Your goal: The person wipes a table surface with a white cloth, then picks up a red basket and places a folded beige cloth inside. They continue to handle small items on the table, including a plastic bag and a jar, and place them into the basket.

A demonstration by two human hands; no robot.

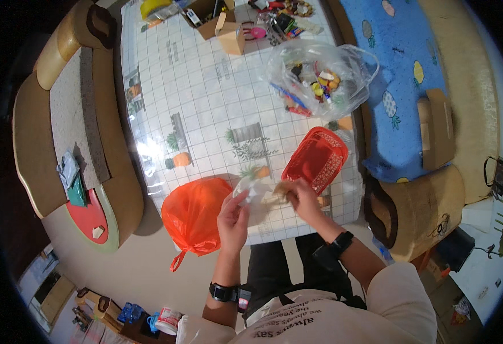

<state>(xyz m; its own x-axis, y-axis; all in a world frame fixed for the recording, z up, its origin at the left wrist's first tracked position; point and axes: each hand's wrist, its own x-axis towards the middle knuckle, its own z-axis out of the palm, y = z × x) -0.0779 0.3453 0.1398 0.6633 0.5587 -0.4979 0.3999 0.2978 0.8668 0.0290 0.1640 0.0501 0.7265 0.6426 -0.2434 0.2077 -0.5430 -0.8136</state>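
Observation:
In front of me, over the near edge of the table, my left hand point(234, 219) pinches a crumpled, whitish see-through piece of plastic point(255, 193). My right hand point(306, 201) is just to the right, its fingers closed on a small tan piece point(282, 190) whose exact kind is too blurred to tell. A red plastic basket point(289, 165) lies directly beyond the right hand, and I see nothing inside it. Beside my left hand sits a full orange plastic bag point(195, 213), gathered at its handles, which hang over the table edge.
Toward the back right stands an open clear plastic bag point(350, 81) of small mixed items. Cardboard boxes point(230, 38), pliers point(253, 32) and trinkets point(298, 8) crowd the far end. Wooden-armed sofas point(414, 210) flank the patterned tablecloth point(199, 103) on both sides.

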